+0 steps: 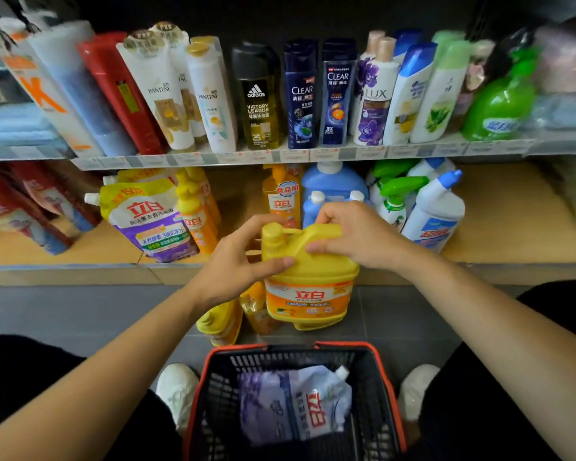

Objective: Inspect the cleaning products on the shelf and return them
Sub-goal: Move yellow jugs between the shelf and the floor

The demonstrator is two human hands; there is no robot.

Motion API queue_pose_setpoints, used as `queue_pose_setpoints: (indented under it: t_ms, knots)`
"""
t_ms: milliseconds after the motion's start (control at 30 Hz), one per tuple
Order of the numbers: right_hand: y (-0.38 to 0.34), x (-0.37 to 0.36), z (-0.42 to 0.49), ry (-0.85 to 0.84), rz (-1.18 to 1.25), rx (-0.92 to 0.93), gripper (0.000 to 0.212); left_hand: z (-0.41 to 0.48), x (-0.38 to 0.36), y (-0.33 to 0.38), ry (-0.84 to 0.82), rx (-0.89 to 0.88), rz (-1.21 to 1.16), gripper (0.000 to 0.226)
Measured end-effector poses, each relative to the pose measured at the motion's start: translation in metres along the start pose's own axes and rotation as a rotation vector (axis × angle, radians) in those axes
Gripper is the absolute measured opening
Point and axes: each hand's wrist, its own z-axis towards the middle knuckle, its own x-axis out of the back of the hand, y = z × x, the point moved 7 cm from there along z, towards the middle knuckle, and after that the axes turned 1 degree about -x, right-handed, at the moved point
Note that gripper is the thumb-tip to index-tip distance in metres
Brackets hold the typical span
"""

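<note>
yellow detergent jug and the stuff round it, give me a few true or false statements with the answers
1. The left hand and right hand both hold the yellow detergent jug near its top. True.
2. The jug stands on the lower shelf. False: it is off the shelf, in front of it, over the grey floor.
3. The red-rimmed basket holds nothing. False: a purple and white refill pouch lies in it.
4. A black adidas bottle stands on the upper shelf, just left of two Clear bottles. True.
5. The jug's label is blue. False: it is orange.
</note>
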Motion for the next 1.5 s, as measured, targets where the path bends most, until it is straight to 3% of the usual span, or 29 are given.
queue_pose_setpoints:
  t_ms: [67, 233, 533, 767, 967, 1067, 1500]
  knots:
    - [0.009, -0.003, -0.003, -0.019, -0.012, -0.021, 0.030, 0.001, -0.003, 0.000, 0.010, 0.013, -0.105, 0.032]
    - [0.023, -0.006, -0.006, -0.040, -0.082, -0.036, 0.037, 0.011, -0.011, -0.002, 0.010, 0.027, -0.096, 0.031]
    - [0.039, -0.012, -0.013, -0.143, 0.080, -0.114, 0.036, 0.020, -0.034, -0.023, -0.401, 0.163, -0.362, 0.047]
    - [0.054, -0.014, -0.016, -0.092, 0.182, -0.157, 0.033, 0.021, -0.021, -0.029, -0.104, 0.005, -0.108, 0.041]
    - [0.047, -0.029, -0.017, 0.161, 0.139, -0.180, 0.031, 0.011, -0.017, -0.046, 0.355, 0.030, -0.099, 0.041]
    - [0.040, -0.036, -0.014, 0.213, 0.073, -0.161, 0.032, 0.011, -0.015, -0.050, 0.451, 0.027, 0.018, 0.041]
    - [0.069, -0.033, -0.001, 0.003, 0.464, -0.194, 0.023, 0.033, -0.024, -0.047, -0.199, 0.133, -0.347, 0.043]
